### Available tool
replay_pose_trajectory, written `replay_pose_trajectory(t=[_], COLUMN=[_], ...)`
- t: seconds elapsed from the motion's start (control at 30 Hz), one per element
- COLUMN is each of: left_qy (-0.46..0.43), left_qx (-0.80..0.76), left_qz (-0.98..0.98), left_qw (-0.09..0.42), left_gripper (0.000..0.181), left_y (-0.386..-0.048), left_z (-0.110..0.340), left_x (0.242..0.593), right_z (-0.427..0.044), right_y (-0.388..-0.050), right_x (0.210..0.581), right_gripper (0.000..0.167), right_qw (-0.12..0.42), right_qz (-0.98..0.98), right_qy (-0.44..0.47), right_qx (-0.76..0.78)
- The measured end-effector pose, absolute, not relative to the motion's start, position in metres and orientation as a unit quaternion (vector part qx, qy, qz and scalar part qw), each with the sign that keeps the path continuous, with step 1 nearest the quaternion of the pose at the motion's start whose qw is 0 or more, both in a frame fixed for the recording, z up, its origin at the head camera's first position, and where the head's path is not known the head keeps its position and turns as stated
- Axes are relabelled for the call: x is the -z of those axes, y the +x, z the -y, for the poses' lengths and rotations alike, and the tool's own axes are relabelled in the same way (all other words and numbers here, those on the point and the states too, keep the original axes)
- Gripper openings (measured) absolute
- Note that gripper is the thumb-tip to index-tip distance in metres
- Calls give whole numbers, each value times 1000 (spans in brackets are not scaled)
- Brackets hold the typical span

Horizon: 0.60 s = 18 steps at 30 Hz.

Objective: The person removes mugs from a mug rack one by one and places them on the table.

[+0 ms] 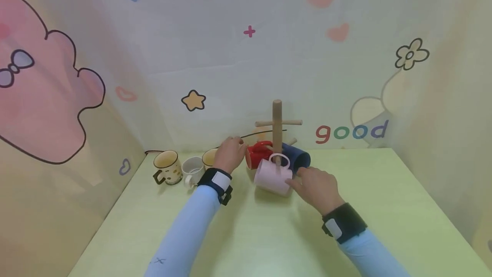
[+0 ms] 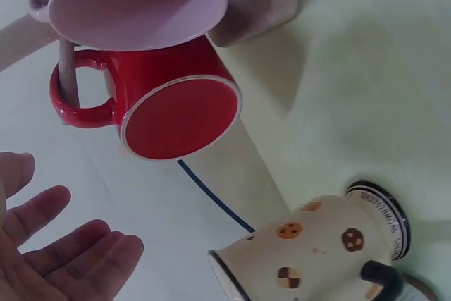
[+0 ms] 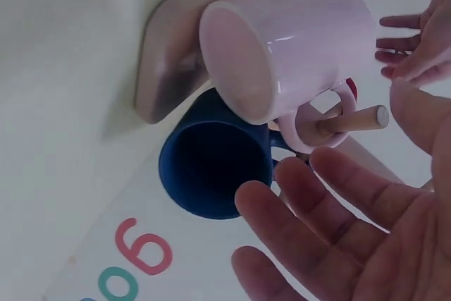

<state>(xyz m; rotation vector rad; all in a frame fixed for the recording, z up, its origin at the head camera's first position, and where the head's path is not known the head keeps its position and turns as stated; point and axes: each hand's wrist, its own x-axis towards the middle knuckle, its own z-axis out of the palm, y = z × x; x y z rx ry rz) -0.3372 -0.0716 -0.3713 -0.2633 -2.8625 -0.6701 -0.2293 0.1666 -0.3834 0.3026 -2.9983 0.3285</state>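
Observation:
A wooden mug stand (image 1: 277, 119) holds three mugs by their handles on its lower pegs: a red mug (image 2: 180, 114), a pink mug (image 3: 310, 40) and a dark blue mug (image 3: 215, 163). My left hand (image 1: 230, 154) hovers left of the red mug, its fingers loosely extended and apart from it in the left wrist view. On the right, my right hand (image 1: 317, 188) is beside the pink and blue mugs, fingers spread and slightly bent, gripping nothing. Whether a fingertip touches the blue mug's rim I cannot tell. The left hand partly hides a cream mug (image 2: 317, 244) with cookie prints.
Left of the stand, a spotted cream mug (image 1: 168, 168) with a brown handle and a white mug (image 1: 193, 171) stand upright on the pale table (image 1: 246, 234). A patterned cloth (image 1: 230, 54) hangs behind. The stand's two upper pegs are bare.

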Motion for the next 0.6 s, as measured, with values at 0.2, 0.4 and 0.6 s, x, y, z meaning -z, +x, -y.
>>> replay_pose_trajectory(t=[0.2, 0.4, 0.6], left_qy=[-106, -107, -119], left_qx=[208, 202, 183], left_qz=[970, 972, 975], left_qw=[75, 50, 31], left_gripper=[34, 34, 31], left_y=[-354, -366, -372], left_z=[62, 50, 41], left_x=[368, 371, 367], right_z=[-149, -137, -129], right_y=[-245, -256, -262], right_x=[373, 369, 366], right_gripper=[45, 52, 52], right_qw=[47, 41, 55], right_qz=[989, 992, 992], right_qy=[89, 83, 76], right_qx=[-105, -84, -80])
